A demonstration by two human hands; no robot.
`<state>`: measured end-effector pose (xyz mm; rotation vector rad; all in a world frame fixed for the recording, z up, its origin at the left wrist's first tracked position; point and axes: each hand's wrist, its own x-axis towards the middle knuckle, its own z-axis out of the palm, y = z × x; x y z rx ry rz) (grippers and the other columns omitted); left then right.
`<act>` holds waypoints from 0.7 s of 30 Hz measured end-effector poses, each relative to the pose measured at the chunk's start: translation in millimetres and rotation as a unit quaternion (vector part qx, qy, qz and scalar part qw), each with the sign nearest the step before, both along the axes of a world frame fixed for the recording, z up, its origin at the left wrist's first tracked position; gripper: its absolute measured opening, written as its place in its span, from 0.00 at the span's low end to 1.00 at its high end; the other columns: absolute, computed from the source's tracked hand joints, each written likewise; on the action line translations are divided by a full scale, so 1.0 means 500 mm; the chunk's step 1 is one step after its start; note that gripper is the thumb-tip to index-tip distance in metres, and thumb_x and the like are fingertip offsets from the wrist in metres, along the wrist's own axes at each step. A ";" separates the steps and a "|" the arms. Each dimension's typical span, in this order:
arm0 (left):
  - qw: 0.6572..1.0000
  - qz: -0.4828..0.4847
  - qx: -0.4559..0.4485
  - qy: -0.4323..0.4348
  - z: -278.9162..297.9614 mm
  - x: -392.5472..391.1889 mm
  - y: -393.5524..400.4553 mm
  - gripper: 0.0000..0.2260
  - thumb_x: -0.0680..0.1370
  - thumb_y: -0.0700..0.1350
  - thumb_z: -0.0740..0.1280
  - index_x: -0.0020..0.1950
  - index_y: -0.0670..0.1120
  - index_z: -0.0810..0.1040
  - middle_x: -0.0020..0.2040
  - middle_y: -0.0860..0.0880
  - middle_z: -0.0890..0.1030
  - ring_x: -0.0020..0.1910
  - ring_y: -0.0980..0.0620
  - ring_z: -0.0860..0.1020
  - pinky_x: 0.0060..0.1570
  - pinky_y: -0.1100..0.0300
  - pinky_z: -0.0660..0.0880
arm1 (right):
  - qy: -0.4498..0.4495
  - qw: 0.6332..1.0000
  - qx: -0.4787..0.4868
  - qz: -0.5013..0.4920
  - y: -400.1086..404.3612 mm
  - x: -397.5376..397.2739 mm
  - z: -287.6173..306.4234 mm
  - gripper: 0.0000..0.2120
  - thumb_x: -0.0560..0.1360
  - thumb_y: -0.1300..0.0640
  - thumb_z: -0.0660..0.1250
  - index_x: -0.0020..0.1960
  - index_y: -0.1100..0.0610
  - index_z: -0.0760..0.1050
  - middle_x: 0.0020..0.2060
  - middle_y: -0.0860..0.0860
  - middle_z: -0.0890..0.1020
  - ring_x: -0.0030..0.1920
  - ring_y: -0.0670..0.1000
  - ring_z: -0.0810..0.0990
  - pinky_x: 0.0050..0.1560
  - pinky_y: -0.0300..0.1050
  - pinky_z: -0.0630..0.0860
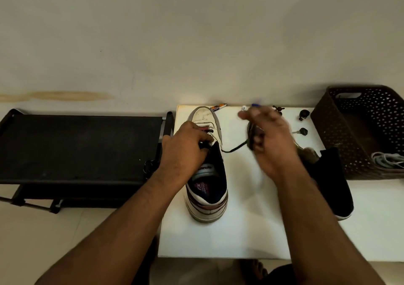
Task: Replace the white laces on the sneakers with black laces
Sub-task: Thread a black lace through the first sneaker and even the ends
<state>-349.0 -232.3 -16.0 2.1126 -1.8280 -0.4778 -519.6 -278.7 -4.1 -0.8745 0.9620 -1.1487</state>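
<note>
A white sneaker [207, 188] with dark red stripes stands on the white table [240, 236], toe pointing away from me. My left hand [185, 151] rests on its eyelets, fingers pinched on a black lace by the tongue. The black lace [235, 148] runs rightward from the shoe to my right hand [271, 140], which is blurred and closed around a gathered bunch of it. The second sneaker [332, 182], mostly dark from here, lies to the right, partly hidden by my right forearm. White laces [387, 159] lie coiled in the brown basket.
A brown perforated basket [358, 131] stands at the table's right end. Small items line the table's far edge: a lighter [219, 106], a small tube [243, 109], keys [302, 131]. A black shoe rack [80, 147] stands left of the table. A wall rises just behind.
</note>
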 end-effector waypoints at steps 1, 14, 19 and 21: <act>1.000 0.005 -0.005 0.006 0.000 0.000 0.001 0.17 0.75 0.48 0.70 0.63 0.60 0.77 0.64 0.54 0.71 0.62 0.54 0.71 0.61 0.49 0.63 | 0.161 0.985 -0.041 0.038 0.001 0.009 -0.013 0.04 0.76 0.61 0.68 0.49 0.54 0.79 0.48 0.51 0.84 0.26 0.39 0.72 0.30 0.33 0.66; 0.984 0.030 0.054 0.170 0.007 0.024 -0.002 0.39 0.71 0.48 0.75 0.77 0.58 0.59 0.65 0.49 0.71 0.63 0.49 0.74 0.60 0.57 0.73 | 0.086 0.989 -0.013 -0.123 -0.006 0.007 -0.006 0.02 0.77 0.57 0.65 0.46 0.52 0.74 0.38 0.48 0.75 0.29 0.45 0.68 0.29 0.36 0.64; 0.903 0.145 0.142 0.379 0.034 0.071 0.004 0.19 0.76 0.57 0.68 0.64 0.52 0.76 0.50 0.49 0.81 0.45 0.54 0.81 0.51 0.54 0.78 | 0.476 0.864 -0.162 -0.034 0.017 0.018 -0.026 0.28 0.71 0.58 0.73 0.66 0.52 0.64 0.62 0.48 0.66 0.51 0.44 0.69 0.48 0.37 0.65; 0.900 0.151 0.151 0.381 0.033 0.080 0.006 0.10 0.79 0.50 0.66 0.58 0.48 0.79 0.47 0.47 0.82 0.40 0.54 0.81 0.50 0.54 0.78 | 0.477 0.848 -0.226 0.038 0.020 0.028 -0.024 0.31 0.71 0.60 0.72 0.69 0.48 0.62 0.64 0.47 0.67 0.52 0.42 0.69 0.50 0.39 0.66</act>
